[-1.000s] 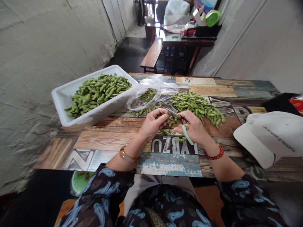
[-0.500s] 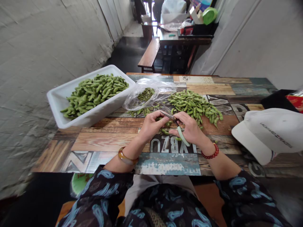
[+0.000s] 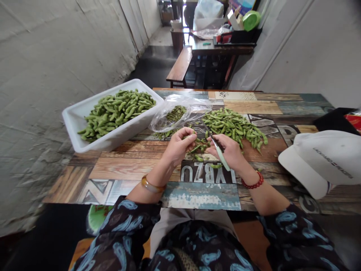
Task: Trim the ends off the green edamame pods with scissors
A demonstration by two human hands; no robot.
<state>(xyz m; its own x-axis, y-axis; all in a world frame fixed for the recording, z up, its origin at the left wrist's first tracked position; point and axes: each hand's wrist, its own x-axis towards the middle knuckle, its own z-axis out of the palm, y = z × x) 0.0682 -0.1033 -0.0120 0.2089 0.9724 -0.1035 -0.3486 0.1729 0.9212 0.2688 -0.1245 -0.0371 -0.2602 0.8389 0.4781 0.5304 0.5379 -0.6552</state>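
Note:
My left hand (image 3: 182,145) pinches a green pod (image 3: 194,133), mostly covered by the fingers. To its right, my right hand (image 3: 229,149) is closed on scissors (image 3: 222,157) with pale green handles, their blades angled up and to the left. Loose pods and trimmings (image 3: 199,158) lie between and below the hands. A heap of green pods (image 3: 232,126) spreads just beyond my right hand. Behind my left hand, a clear plastic bag (image 3: 160,116) holds small green trimmings (image 3: 175,113).
At the left, a white tub (image 3: 118,141) holds many pods. A white cap (image 3: 324,158) lies on the patterned table (image 3: 113,165) at the right, near a black object (image 3: 328,120). Farther off stand a bench (image 3: 180,66) and another table (image 3: 203,47).
The scissors' blades have moved away from my left fingertips and point more upward. My hands are slightly farther apart. The whole view has shifted a little.

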